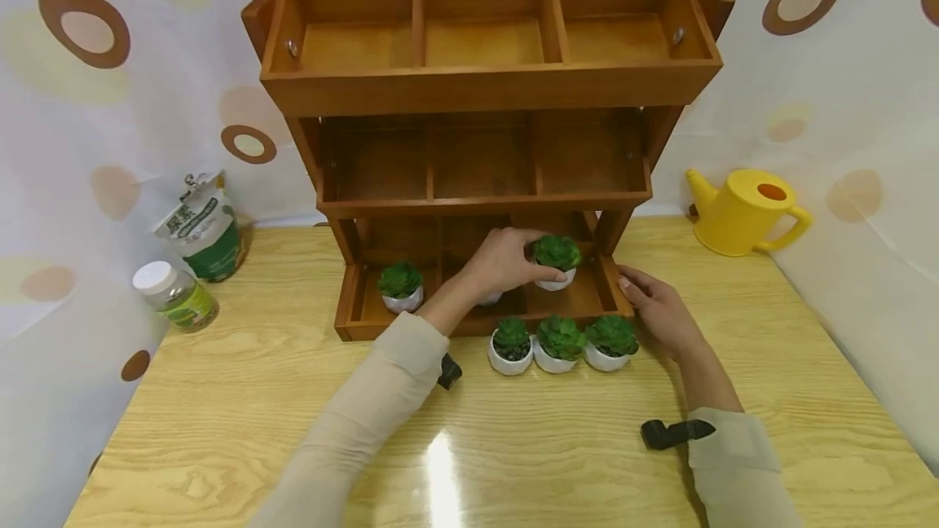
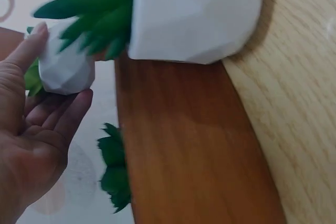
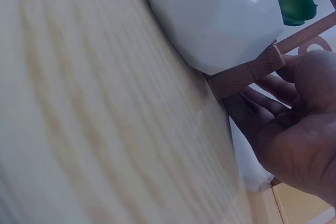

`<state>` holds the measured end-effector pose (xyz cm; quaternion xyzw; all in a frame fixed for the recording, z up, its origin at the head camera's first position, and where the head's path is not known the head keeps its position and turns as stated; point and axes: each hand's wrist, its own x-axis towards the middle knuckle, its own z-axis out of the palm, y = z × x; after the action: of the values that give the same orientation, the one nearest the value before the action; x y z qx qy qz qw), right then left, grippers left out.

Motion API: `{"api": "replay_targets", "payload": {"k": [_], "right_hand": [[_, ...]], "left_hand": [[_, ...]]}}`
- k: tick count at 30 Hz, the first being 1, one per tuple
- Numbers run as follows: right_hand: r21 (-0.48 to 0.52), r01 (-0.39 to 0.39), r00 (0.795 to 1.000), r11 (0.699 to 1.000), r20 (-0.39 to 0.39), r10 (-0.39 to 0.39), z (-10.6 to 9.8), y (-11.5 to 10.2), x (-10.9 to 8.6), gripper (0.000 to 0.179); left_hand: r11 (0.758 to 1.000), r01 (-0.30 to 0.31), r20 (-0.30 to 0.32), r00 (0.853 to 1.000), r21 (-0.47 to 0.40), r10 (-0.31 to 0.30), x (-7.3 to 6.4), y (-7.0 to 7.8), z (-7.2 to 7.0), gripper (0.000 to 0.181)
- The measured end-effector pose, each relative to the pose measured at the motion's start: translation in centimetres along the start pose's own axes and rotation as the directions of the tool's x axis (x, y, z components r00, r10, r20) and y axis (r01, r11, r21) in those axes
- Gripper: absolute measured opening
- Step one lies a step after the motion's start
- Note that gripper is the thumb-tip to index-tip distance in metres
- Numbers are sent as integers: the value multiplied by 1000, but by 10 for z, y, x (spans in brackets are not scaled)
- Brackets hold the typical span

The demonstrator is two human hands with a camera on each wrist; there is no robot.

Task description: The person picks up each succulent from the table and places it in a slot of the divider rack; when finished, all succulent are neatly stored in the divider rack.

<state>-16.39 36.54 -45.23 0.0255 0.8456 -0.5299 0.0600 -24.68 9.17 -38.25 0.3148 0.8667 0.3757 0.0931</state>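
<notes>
My left hand (image 1: pixel 506 261) pinches a small potted succulent (image 1: pixel 556 253), green with a faceted white pot, over the right compartment of the bottom tier of a wooden shelf (image 1: pixel 490 88). In the left wrist view its thumb and fingers lie about the white pot (image 2: pixel 65 72). At the right end of that tier, my right hand (image 1: pixel 658 312) grips the wooden side edge, as the right wrist view shows at the tier's corner (image 3: pixel 247 77). One potted succulent (image 1: pixel 400 283) stands in the left compartment. Behind my left wrist, another white pot (image 1: pixel 490 298) is mostly hidden in the middle compartment.
Three potted succulents (image 1: pixel 561 342) stand in a row before the shelf. A yellow watering can (image 1: pixel 741 210) stands at the right. At the left are a green-and-white bag (image 1: pixel 209 231) and a white-lidded jar (image 1: pixel 176 296). The upper two tiers each have three compartments.
</notes>
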Motion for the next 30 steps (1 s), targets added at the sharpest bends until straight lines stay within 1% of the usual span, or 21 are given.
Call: {"api": "replay_targets", "payload": {"k": [2, 5, 8, 12, 14, 17, 20, 23, 27, 30], "right_hand": [[8, -5, 1000, 1000, 5, 5, 0, 0, 0, 64], [21, -10, 1000, 1000, 8, 9, 0, 0, 0, 63], [27, -8, 1000, 1000, 13, 7, 0, 0, 0, 62], [25, -5, 1000, 1000, 13, 4, 0, 1, 0, 62], [23, -8, 1000, 1000, 8, 8, 1, 2, 0, 62], [27, -16, 1000, 1000, 4, 16, 1, 3, 0, 61], [45, -16, 1000, 999, 11, 16, 2, 1, 1, 61], [45, -11, 1000, 999, 9, 11, 2, 0, 2, 60], [41, -15, 1000, 999, 8, 15, 1, -2, 1, 60], [59, -16, 1000, 998, 12, 15, 0, -2, 0, 60]], "left_hand": [[1000, -1, 14, 1000, 0, 1, 4, -4, 4, 56], [1000, 1, 44, 999, 16, -2, 10, -7, 12, 59], [997, 4, 69, 998, 73, -9, 15, -6, 20, 66], [992, -19, 86, 996, 123, 8, 21, -5, 29, 67], [991, -34, 98, 995, 132, 21, 23, -6, 33, 66], [989, -31, 111, 994, 141, 16, 24, -5, 36, 66], [988, -18, 108, 994, 156, 1, 25, -5, 36, 65], [981, -20, 114, 993, 191, -2, 26, -3, 37, 66], [971, -21, 166, 986, 240, -20, 29, -2, 39, 71], [967, -12, 204, 978, 255, -41, 31, 0, 40, 72]]}}
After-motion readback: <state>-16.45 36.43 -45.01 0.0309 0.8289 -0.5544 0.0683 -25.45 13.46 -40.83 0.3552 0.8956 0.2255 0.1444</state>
